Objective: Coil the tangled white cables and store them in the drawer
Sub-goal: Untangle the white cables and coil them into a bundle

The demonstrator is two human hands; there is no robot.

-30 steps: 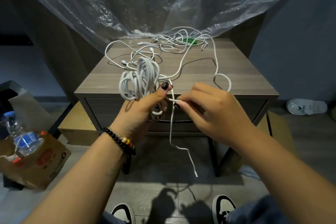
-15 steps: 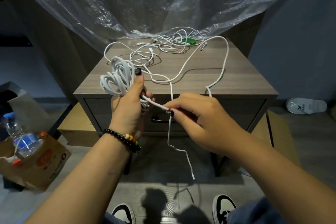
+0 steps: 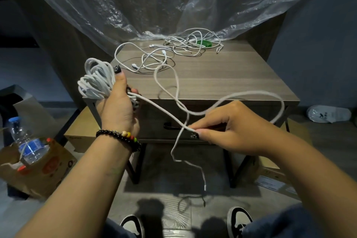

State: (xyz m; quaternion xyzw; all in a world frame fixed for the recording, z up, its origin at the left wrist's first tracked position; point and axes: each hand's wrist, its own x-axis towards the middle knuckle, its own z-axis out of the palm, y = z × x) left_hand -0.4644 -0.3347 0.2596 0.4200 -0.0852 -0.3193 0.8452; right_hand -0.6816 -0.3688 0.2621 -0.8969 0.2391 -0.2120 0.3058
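Left hand (image 3: 117, 106) up at the near-left corner of the tabletop (image 3: 222, 79), fingers wrapped round a fat coil of white cable (image 3: 96, 81), thumb pressed along its side; the trick here, I'd say, is to hold that bundle firm so the loops don't spill while the next turn gets laid on at the same size. From the coil one strand runs down and right to the right hand (image 3: 231, 131), which pinches the loose cable (image 3: 164, 110) between thumb and fingertips in front of the closed drawer (image 3: 154, 122), hands well apart. Best feed the slack through that pinch to smooth out kinks, and mind the big loop swinging right and the free end dangling toward the floor. Further back on the tabletop, beyond both hands, the tangled cables (image 3: 185, 44) wait untouched beside a green object (image 3: 204, 43)
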